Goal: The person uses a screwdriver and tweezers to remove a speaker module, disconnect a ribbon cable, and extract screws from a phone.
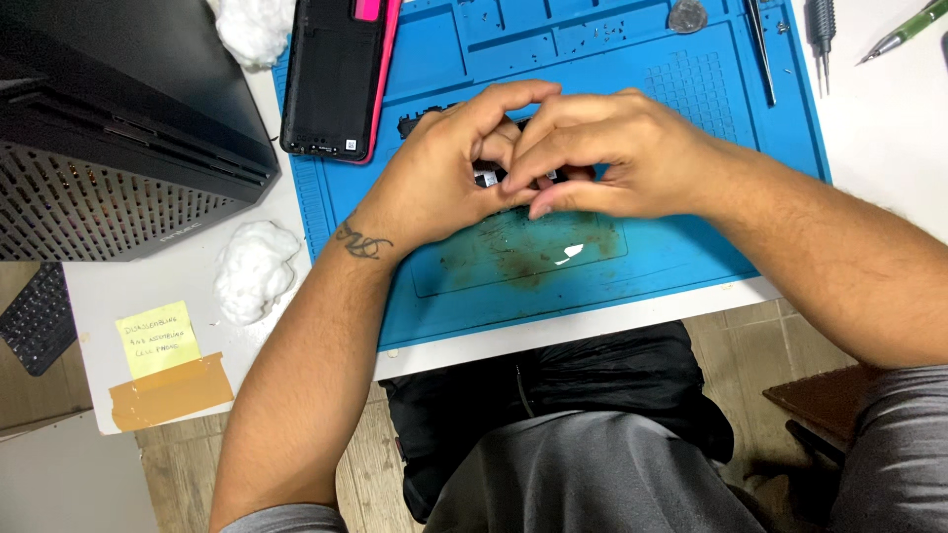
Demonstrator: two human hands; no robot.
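Both hands meet over the middle of the blue silicone repair mat [681, 247], fingers curled narrow and pressed together. The left hand [434, 173] and the right hand [612, 158] pinch a small dark phone part with a pale label [486, 178] between their fingertips; most of it is hidden, so its full shape cannot be told. It sits at the centre of the mat, just above the mat's stained, recessed panel.

To handle a part this small well, I judge that the grip should stay light and at the edges, with both wrists braced on the mat and the piece kept low over it, so anything that slips lands in the tray area and not on the floor.

Counted around the hands: 1 black phone rear shell in a pink case [336, 79] lies at 11 o'clock, well apart. 2 wads of white cotton [255, 268] show, 1 at 9 o'clock off the mat, 1 at 11 o'clock by the top edge. 1 pair of metal tweezers [762, 54] lies at 1 o'clock, with 1 dark precision screwdriver [822, 30] and 1 green-handled tool [904, 32] beyond it on the white table [879, 118]. 1 yellow sticky note [156, 339] with brown tape sits at 8 o'clock. 1 black perforated computer case [109, 148] stands at 10 o'clock.
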